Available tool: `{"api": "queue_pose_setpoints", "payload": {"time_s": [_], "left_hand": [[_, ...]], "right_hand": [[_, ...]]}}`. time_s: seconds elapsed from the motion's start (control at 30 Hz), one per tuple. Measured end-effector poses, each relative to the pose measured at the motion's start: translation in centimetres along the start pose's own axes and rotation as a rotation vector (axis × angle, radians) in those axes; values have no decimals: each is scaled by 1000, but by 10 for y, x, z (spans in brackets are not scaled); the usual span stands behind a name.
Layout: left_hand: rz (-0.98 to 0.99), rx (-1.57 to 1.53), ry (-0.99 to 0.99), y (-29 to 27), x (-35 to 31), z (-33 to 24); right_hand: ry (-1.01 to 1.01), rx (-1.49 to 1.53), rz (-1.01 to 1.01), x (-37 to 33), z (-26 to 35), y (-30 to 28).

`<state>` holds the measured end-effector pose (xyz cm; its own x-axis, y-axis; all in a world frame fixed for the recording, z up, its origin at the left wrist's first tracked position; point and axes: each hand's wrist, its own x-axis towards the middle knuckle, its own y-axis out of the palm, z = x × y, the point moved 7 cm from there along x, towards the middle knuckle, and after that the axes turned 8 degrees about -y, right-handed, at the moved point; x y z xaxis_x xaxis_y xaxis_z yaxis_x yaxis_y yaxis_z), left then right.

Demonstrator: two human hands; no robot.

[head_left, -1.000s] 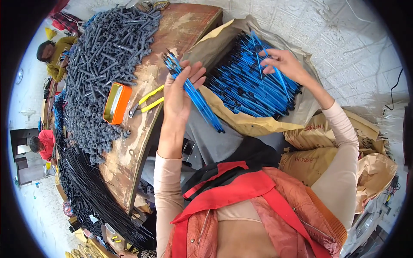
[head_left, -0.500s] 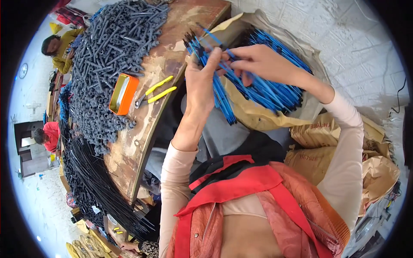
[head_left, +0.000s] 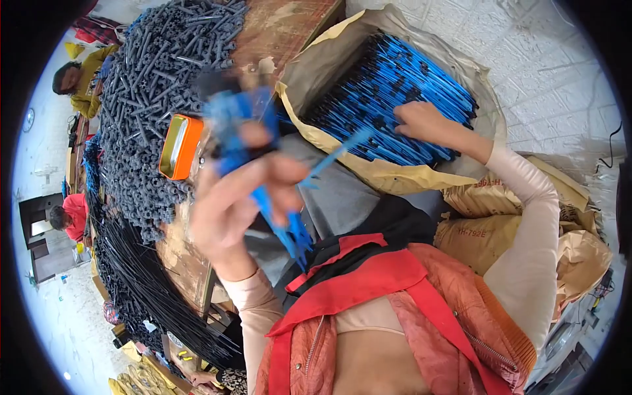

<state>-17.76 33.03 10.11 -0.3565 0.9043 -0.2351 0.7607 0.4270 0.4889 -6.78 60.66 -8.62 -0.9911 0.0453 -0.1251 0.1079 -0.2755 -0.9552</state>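
My left hand [head_left: 247,197], blurred by motion, is closed around a bundle of thin blue sticks [head_left: 280,230] with dark ends. One stick [head_left: 339,157] juts out of its fingers to the right. On the right, my right hand [head_left: 423,124] rests over a paper sack [head_left: 395,179] filled with many blue sticks with black tips [head_left: 388,85]. Its fingers are curled down at the sticks; what they pinch, if anything, is hidden.
A wooden table [head_left: 286,33] to the left bears a heap of grey plastic tubes [head_left: 164,72], an orange box [head_left: 180,146] and long black strands [head_left: 151,283]. Brown paper sacks [head_left: 471,240] stand at my right. Two people [head_left: 82,82] are farther left.
My left hand has swung left and toward me with the bundle, over the table edge, hiding the yellow-handled pliers. My right hand has parted from it and moved right, over the sack.
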Motion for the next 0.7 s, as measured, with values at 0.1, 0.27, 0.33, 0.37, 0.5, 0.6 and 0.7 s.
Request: {"api": "queue_pose_setpoints", "payload": {"time_s": [0.1,0.27,0.33,0.37,0.5,0.6,0.7], "left_hand": [[-68,12,-111,-2,57,32],[-155,-195,-21,-37,93,56],[-209,-188,12,-44,100,57],[-287,-180,53,-52,99,54],[-362,-192,101,-49,107,60],[-380,-236,160,-57,100,62],[-433,-222,204,-61,89,58]], "right_hand": [[40,105,-4,-2,-23,-9],[127,777,-232,-9,-67,-57],[230,1141,-301,-17,-79,-72],[217,1134,-303,-17,-71,-84],[85,1071,-259,-13,-12,-121],[53,513,-651,-35,14,-187],[65,665,-764,-48,-1,-219]]}}
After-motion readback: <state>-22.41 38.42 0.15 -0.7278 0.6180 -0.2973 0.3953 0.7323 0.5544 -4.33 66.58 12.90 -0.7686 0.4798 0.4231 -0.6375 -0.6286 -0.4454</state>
